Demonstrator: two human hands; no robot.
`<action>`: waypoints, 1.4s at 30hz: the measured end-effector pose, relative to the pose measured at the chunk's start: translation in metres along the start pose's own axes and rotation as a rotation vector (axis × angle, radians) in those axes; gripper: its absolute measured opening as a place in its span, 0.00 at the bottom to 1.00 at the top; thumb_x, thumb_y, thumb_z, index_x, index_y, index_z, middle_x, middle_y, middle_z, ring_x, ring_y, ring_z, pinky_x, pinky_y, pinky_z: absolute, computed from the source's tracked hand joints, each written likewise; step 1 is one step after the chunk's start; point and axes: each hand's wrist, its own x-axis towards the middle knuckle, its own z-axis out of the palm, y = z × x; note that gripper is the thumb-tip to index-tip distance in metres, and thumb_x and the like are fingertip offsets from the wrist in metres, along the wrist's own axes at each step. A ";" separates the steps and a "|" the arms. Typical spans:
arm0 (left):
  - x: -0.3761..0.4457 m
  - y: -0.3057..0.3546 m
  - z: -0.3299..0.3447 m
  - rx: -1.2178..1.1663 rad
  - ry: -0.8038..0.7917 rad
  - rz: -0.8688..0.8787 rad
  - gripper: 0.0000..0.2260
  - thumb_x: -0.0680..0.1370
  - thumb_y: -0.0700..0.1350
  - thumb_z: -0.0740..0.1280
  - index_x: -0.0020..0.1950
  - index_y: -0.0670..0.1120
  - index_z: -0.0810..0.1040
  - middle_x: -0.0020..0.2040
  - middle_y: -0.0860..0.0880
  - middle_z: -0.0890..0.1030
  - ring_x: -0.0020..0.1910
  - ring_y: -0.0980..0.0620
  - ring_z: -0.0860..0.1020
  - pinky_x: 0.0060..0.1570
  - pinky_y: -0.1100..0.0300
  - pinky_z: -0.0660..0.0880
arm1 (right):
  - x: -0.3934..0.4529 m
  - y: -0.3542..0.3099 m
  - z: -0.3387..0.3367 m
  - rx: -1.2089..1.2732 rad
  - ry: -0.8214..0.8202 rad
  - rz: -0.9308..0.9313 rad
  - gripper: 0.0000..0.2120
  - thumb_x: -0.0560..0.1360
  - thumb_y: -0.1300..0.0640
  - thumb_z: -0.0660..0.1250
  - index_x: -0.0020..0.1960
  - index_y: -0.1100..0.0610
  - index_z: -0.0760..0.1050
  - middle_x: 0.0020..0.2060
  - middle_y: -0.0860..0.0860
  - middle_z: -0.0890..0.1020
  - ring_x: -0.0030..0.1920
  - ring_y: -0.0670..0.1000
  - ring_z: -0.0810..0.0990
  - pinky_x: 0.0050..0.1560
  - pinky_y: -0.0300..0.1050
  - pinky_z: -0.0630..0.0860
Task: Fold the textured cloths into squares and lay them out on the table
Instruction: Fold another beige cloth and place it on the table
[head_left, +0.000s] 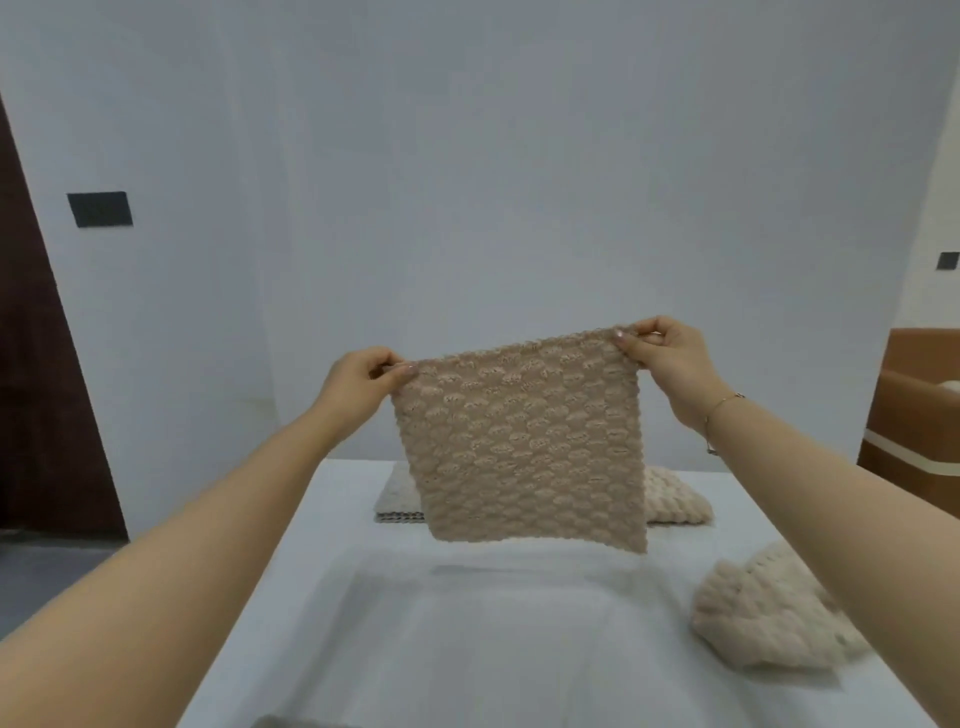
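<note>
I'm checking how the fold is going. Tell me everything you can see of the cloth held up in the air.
The beige cloth looks knitted, with a raised bubble pattern. It hangs spread flat and roughly square above the table, touching nothing below. The left hand and right hand each pinch a top corner.

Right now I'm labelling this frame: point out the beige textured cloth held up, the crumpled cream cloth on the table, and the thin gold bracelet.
Beige textured cloth (522, 447): head view, middle of the hanging panel.
Crumpled cream cloth (763, 608): head view, centre of the heap.
Thin gold bracelet (719, 402): head view, chain across the right wrist.
</note>
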 end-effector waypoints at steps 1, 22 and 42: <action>0.003 0.004 0.001 -0.004 0.013 0.004 0.09 0.77 0.47 0.68 0.44 0.42 0.80 0.38 0.48 0.80 0.38 0.53 0.75 0.40 0.61 0.70 | 0.001 -0.003 -0.003 0.012 0.011 -0.010 0.05 0.73 0.62 0.71 0.42 0.58 0.75 0.37 0.52 0.81 0.34 0.42 0.80 0.42 0.35 0.77; -0.236 -0.023 0.053 -0.018 -0.335 -0.192 0.04 0.75 0.48 0.69 0.43 0.51 0.82 0.44 0.60 0.83 0.47 0.62 0.78 0.48 0.71 0.69 | -0.246 0.092 -0.090 -0.174 -0.391 0.336 0.23 0.63 0.36 0.73 0.42 0.56 0.77 0.50 0.51 0.85 0.57 0.49 0.81 0.60 0.45 0.74; -0.152 -0.068 0.086 -0.050 -0.456 -0.449 0.13 0.77 0.52 0.67 0.41 0.42 0.77 0.38 0.47 0.80 0.39 0.53 0.76 0.45 0.58 0.71 | -0.174 0.153 -0.056 -0.206 -0.202 0.456 0.04 0.75 0.60 0.68 0.42 0.57 0.75 0.32 0.52 0.79 0.32 0.45 0.77 0.37 0.33 0.75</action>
